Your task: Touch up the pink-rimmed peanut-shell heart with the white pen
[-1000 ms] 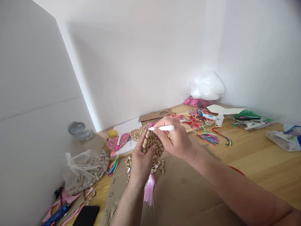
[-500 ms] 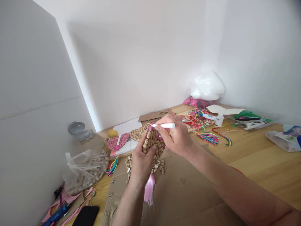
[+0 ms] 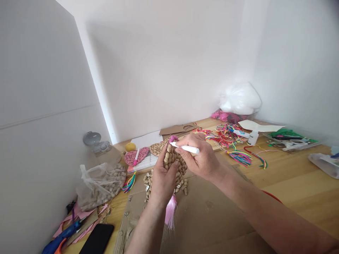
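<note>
My left hand (image 3: 164,176) grips a panel covered in peanut shells (image 3: 178,163), tilted up on its side, with the thumb across its face. Closed around a white marker pen (image 3: 189,148), my right hand (image 3: 202,155) holds the tip against the panel's upper edge. Shells at that top edge are coloured pink-purple; those lower down are plain tan. Below the panel hangs a pink tassel (image 3: 171,211). Loose peanuts (image 3: 183,186) lie on the cardboard (image 3: 212,215) under my hands. Part of the panel is hidden behind my right hand.
Behind sit a pink-coloured peanut piece (image 3: 129,157) with a pen (image 3: 136,157) on it and a plain peanut piece (image 3: 156,149). At left are a bag of peanuts (image 3: 103,187), a phone (image 3: 97,240) and a blue glue gun (image 3: 63,235). Colourful tassels (image 3: 239,158) and a small bottle (image 3: 253,137) lie right.
The pen has tilted, its rear end dropping, while the tip has moved slightly down along the panel's edge. The whole view has shifted a little. Both hands keep their hold.
</note>
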Motion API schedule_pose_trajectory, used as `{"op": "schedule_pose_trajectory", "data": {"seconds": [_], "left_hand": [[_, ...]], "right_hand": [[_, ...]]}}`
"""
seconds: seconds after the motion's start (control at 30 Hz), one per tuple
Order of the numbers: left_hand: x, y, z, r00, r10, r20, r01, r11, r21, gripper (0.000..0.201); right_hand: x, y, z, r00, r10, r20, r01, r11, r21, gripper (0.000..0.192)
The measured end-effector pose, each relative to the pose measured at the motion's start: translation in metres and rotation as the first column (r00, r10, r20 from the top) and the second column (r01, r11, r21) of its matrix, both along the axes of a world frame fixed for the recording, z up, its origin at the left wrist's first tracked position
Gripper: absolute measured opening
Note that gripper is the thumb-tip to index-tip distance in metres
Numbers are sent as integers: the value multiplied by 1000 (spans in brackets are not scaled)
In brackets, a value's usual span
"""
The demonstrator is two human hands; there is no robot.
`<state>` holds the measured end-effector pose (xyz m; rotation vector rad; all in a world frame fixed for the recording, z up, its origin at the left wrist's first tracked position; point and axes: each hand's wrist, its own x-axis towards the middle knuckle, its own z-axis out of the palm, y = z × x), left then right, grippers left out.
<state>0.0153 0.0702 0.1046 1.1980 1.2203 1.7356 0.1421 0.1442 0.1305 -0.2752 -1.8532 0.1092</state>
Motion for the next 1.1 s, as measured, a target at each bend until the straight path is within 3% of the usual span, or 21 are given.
{"op": "schedule_pose_trajectory", "data": {"seconds": [0.27,0.47,0.63,0.87,1.1], "left_hand": [[2,-4,7,1000,-16,1,16,1000,27,67],[-2,-2,3,1000,-27,4,27,999,47,67],[-2,-2,0,992,38,-118,-30,997,71,65],[-5,0,-1,966,113,-233,-94,992,89,64],[-13,3,-12,853,236,-465,-179,970,162,66]], "right_hand": [[-5,-4,-6,997,-61,43,57,994,97,5],[-5,-7,-8,998,-62,17,60,991,123,9],[-6,-6,-9,997,-59,51,54,994,99,9],[-10,-9,-13,980,-152,129,136,982,129,8],[-12,-14,-13,942,-279,189,240,949,206,17]]}}
